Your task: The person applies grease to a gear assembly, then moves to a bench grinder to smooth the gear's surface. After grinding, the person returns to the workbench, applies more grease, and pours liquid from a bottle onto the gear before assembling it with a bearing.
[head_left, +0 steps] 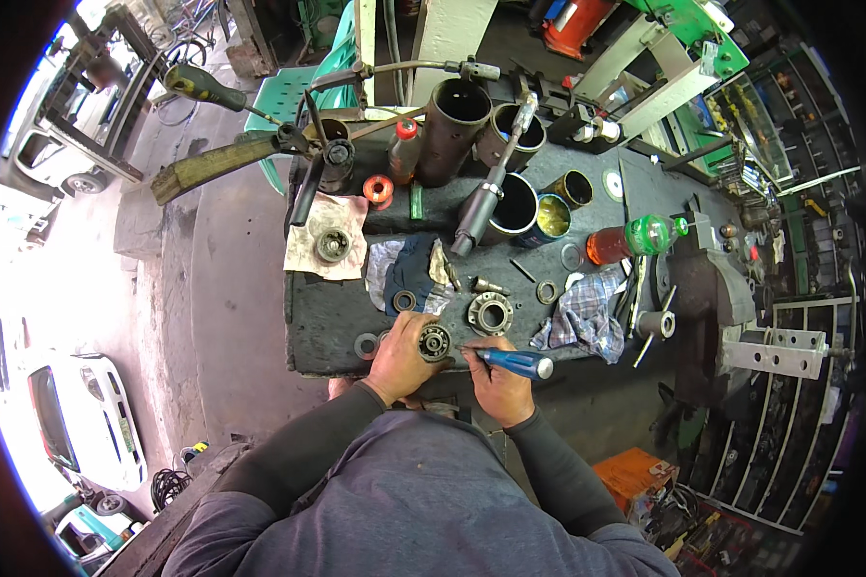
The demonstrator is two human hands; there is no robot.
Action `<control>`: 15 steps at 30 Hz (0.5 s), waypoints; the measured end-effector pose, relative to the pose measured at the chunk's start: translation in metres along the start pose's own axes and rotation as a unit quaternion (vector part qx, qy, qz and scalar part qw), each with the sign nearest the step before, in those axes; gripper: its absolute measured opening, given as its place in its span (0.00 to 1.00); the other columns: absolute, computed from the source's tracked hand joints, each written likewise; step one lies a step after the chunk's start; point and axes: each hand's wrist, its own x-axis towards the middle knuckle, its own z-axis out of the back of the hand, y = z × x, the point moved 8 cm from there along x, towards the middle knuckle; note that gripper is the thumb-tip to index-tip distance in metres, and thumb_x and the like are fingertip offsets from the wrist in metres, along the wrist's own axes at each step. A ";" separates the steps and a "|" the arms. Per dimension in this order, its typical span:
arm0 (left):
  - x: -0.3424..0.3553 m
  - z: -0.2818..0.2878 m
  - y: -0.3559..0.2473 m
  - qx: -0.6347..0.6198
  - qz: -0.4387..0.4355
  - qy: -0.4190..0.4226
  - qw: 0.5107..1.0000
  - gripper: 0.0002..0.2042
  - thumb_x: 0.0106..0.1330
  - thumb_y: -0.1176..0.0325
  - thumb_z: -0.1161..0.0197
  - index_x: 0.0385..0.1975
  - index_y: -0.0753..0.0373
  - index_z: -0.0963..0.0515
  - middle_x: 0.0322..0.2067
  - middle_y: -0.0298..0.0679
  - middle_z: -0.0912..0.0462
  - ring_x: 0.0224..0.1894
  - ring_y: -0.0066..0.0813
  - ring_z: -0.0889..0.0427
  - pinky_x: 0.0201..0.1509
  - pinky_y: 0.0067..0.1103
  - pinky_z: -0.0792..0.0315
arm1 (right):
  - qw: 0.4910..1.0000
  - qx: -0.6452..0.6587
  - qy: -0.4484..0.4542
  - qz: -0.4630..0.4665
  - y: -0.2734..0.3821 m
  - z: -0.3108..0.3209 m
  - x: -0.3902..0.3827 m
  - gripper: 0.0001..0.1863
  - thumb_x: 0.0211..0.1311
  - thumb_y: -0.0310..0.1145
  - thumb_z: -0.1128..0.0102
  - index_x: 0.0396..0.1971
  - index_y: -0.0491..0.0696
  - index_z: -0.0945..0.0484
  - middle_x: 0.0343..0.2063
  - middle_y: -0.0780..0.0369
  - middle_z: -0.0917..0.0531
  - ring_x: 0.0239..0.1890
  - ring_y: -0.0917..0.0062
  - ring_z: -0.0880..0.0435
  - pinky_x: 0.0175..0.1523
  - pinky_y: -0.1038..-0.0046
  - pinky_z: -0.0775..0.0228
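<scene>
Bearing (434,341) gripped in left hand (401,358) fingers.

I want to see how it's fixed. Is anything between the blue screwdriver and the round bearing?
Nothing visible. The left hand holds the bearing, and the blue-handled screwdriver in the right hand points its tip straight at it.

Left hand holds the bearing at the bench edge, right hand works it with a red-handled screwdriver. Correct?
Not quite: the head view shows the screwdriver handle is blue, not red. The rest holds: the left hand grips the bearing at the bench edge, and the right hand points the tool at it.
</scene>
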 end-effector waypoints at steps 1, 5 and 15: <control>-0.001 0.000 0.000 0.015 0.009 -0.010 1.000 0.35 0.57 0.68 0.16 0.66 0.63 0.24 0.62 0.50 0.21 0.63 0.55 0.17 0.65 0.40 0.20 | 1.000 -0.010 0.004 0.008 0.005 0.002 0.002 0.07 0.71 0.26 0.26 0.44 0.42 0.16 0.39 0.54 0.10 0.41 0.57 0.08 0.46 0.63 0.17; -0.003 -0.002 0.002 0.020 -0.009 -0.019 1.000 0.36 0.57 0.66 0.15 0.66 0.63 0.25 0.60 0.50 0.19 0.61 0.56 0.17 0.64 0.41 0.20 | 0.999 0.010 -0.001 0.034 0.029 0.004 0.012 0.05 0.74 0.26 0.28 0.43 0.42 0.14 0.38 0.55 0.10 0.41 0.61 0.08 0.47 0.66 0.18; -0.005 -0.003 0.006 0.011 -0.016 -0.034 0.999 0.36 0.58 0.66 0.17 0.67 0.64 0.25 0.58 0.51 0.18 0.62 0.58 0.18 0.66 0.41 0.21 | 0.999 0.008 0.035 0.014 0.014 -0.013 0.009 0.06 0.73 0.27 0.27 0.43 0.43 0.14 0.38 0.54 0.10 0.41 0.58 0.09 0.47 0.63 0.18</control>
